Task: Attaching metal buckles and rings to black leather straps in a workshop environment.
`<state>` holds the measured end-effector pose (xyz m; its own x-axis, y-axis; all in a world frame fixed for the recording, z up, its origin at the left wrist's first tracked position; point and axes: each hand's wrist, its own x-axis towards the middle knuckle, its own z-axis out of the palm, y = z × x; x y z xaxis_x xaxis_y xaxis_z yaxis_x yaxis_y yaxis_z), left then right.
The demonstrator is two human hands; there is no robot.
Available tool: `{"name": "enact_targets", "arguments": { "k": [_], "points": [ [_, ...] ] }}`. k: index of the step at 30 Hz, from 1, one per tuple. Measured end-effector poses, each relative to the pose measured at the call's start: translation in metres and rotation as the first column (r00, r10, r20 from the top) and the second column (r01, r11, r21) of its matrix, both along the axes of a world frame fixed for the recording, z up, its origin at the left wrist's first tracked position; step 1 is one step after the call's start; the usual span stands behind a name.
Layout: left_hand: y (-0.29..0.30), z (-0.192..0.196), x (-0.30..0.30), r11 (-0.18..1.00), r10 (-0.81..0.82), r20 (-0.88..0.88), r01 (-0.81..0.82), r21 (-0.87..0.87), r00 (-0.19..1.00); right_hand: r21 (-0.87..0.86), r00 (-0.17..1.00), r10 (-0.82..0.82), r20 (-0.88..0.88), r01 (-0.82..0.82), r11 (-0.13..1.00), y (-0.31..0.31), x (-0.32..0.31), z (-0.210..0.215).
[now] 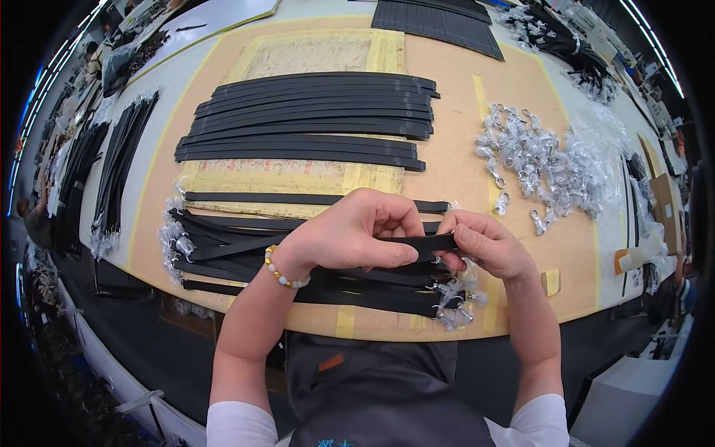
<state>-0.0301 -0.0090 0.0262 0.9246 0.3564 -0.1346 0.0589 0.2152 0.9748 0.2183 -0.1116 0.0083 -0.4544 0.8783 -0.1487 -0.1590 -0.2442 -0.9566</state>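
Observation:
Between both hands, above the near part of the table, is a black strap [428, 244]. My left hand [357, 235], with a beaded bracelet [281, 270] at its wrist, pinches the strap between thumb and fingers. My right hand [484, 242] grips the strap's end; some clear plastic shows under its fingers, and what else it holds there is hidden. Beneath the hands lies a loose pile of black straps [372, 294] with plastic-wrapped metal hooks [454, 302] at their ends. Farther back, a neat row of black straps [313, 112] rests on a yellow-taped board [365, 179].
Many plastic-wrapped hooks [529, 153] are heaped at the right. More black straps [123, 164] hang over the left edge, and a dark stack of strips [436, 26] lies at the back. A tape roll [629, 259] sits at the far right, near a cardboard box [665, 212].

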Motion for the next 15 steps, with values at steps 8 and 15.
{"name": "enact_targets", "arguments": {
  "k": [8,15],
  "points": [
    [-0.001,0.000,-0.001,0.986,0.045,-0.010,-0.043,0.159,0.999,0.079,0.973,-0.102,0.206,0.087,0.993,-0.005,0.004,0.012],
    [0.024,-0.003,-0.017,0.579,0.362,-0.091,-0.148,0.802,0.928,0.678,0.636,-0.524,0.566,0.003,0.736,0.007,0.013,0.016]
  ]
}}
